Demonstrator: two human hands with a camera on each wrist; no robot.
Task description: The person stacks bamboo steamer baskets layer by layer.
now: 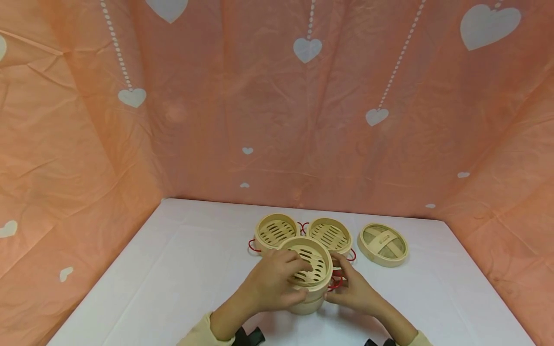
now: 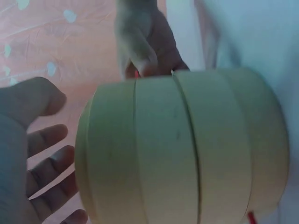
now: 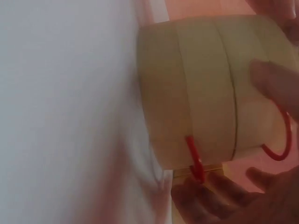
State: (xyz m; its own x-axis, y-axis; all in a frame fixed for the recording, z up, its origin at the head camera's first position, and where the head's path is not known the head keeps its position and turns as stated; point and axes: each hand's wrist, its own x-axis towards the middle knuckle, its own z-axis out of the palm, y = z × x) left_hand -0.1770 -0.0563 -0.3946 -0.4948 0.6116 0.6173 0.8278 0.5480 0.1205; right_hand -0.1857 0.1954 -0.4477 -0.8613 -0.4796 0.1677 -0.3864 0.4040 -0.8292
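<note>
A stack of small bamboo steamer baskets (image 1: 318, 290) stands on the table in front of me, its slatted top basket facing up. My left hand (image 1: 276, 278) hovers at its near left side, fingers spread over the rim; the left wrist view shows a gap between this hand (image 2: 28, 105) and the baskets' wall (image 2: 168, 149). My right hand (image 1: 352, 288) grips the right side of the stack. Its thumb (image 3: 271, 81) lies against the wall, and its other fingers are around the side near the red cord handles (image 3: 196, 161).
Behind the stack are two more slatted baskets, one left (image 1: 277, 232) and one right (image 1: 329, 234), with red handles. A woven bamboo lid (image 1: 383, 244) lies to their right. White cloth covers the table (image 1: 173, 269); orange heart-printed fabric (image 1: 268, 120) hangs around it.
</note>
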